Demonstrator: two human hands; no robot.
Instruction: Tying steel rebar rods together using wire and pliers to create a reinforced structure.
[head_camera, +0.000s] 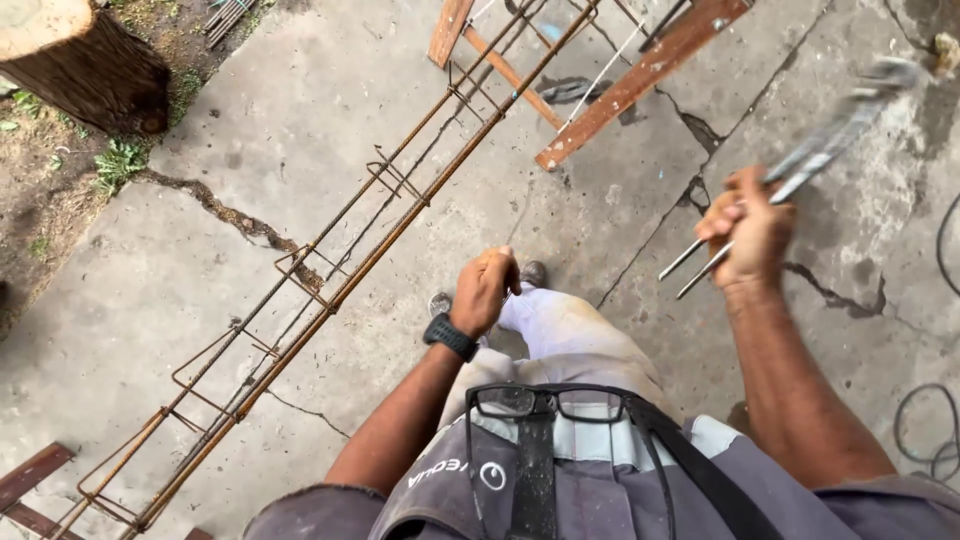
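I have the pincers (812, 155) up in my right hand (748, 232), fist wrapped tight round the two long metal handles about midway, the handle ends poking out below toward my legs and the head reaching up and to the right, blurred. The tool is in the air over the concrete, well clear of everything else. My left hand (487, 288) is curled into a closed fist in front of my thigh; a thin wire seems to run up from it, but I cannot tell for certain what it has hold of. A dark watch (450, 336) sits on that wrist.

Just left of the left hand runs the rebar cage (330, 270), a long rusty frame of bars and square stirrups lying diagonally from the bottom left corner up past the top middle. Its far end rests across a wooden trestle (640, 78) of reddish planks at the top.

Underfoot is a grey concrete slab (200, 200), stained and split by long dark cracks. At the top left the slab gives way to bare soil and weeds around a cut tree stump (85, 60). A dark cable (930, 440) loops along the right edge. A pair of black glasses (540, 402) hangs at my collar, over a grey work shirt.
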